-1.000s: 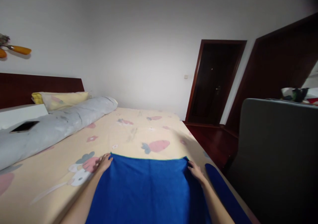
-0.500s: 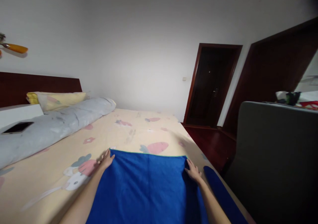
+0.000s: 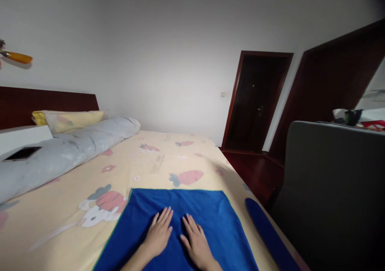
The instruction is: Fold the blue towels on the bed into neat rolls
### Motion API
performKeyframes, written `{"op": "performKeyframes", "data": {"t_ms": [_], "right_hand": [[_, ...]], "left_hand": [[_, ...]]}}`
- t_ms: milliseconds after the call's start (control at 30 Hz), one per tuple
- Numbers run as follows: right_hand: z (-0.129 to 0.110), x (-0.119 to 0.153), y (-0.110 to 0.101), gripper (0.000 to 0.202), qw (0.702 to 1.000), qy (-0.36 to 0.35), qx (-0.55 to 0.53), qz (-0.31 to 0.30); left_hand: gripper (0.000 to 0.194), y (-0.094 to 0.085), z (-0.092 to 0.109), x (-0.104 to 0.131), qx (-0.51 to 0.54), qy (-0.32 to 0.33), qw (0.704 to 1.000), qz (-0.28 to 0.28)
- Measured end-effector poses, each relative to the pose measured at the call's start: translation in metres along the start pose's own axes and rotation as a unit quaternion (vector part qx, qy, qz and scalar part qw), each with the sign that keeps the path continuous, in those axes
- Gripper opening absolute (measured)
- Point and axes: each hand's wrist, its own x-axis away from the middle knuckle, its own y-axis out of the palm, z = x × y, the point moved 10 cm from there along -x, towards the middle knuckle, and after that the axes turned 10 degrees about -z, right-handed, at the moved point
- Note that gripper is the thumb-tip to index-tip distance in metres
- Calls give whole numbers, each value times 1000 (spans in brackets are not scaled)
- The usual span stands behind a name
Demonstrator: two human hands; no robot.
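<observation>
A blue cloth (image 3: 210, 207) with a thin green edge lies spread on the bed, slightly wrinkled, its near part running out of view. My left hand (image 3: 159, 231) rests on the cloth left of its middle, palm down, fingers stretched out. Just to the right, my right hand (image 3: 197, 241) also lies palm down on the fabric with fingers extended. The two hands are a small gap apart. A narrow dark blue item (image 3: 270, 235) lies along the bed's right edge, beside the cloth.
The bed (image 3: 162, 158) has a carrot-patterned sheet. A long grey roll (image 3: 90, 140) bearing a phone (image 3: 23, 153) crosses the left, with a yellow pillow (image 3: 75, 120) behind. A dark chair back (image 3: 327, 191) stands at right, and a dark door (image 3: 249, 102) is beyond.
Both hands have let go of the cloth's far corners and moved inward and nearer, onto its middle. The cloth now lies flat on the bed.
</observation>
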Motion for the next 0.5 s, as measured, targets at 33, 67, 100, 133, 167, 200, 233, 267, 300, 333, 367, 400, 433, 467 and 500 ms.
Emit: {"op": "performKeyframes", "data": {"t_ms": [33, 67, 100, 133, 167, 200, 233, 267, 300, 333, 367, 400, 433, 467, 500], "right_hand": [[-11, 0, 5, 60, 1000, -8, -3, -12], [-17, 0, 8, 61, 1000, -10, 0, -19], [-19, 2, 8, 61, 1000, -4, 7, -22], [-15, 5, 5, 61, 1000, 9, 16, -20], [-6, 11, 0, 61, 999, 27, 26, -12], [8, 19, -7, 61, 998, 50, 36, -1], [25, 30, -14, 61, 996, 76, 45, 11], [46, 44, -22, 62, 993, 104, 53, 26], [68, 59, -29, 63, 989, 132, 59, 38], [92, 76, -36, 65, 983, 166, 64, 53], [114, 94, -42, 67, 976, 194, 66, 68], [134, 111, -47, 69, 971, 214, 64, 81], [151, 128, -53, 70, 967, 229, 56, 99], [165, 144, -58, 69, 963, 237, 41, 123], [176, 160, -64, 67, 959, 242, 22, 148]], "left_hand": [[58, 6, 15, 0, 9, 16, 1000, -9], [58, 10, 24, 2, 18, 20, 999, -19], [57, 13, 28, 4, 23, 11, 999, -25], [57, 14, 26, 8, 26, -9, 999, -27], [57, 13, 18, 15, 26, -37, 999, -23], [57, 10, 5, 24, 24, -71, 997, -15], [57, 7, -11, 35, 20, -107, 994, -6], [57, 4, -30, 49, 14, -146, 989, 5], [57, 2, -50, 65, 6, -185, 983, 15], [58, -1, -69, 82, -4, -221, 975, 25], [59, -3, -88, 99, -18, -255, 966, 34], [60, -4, -104, 116, -33, -284, 957, 40], [61, -4, -118, 132, -44, -312, 948, 40], [62, -4, -131, 147, -52, -337, 939, 41], [61, -5, -140, 161, -58, -358, 931, 43]]}}
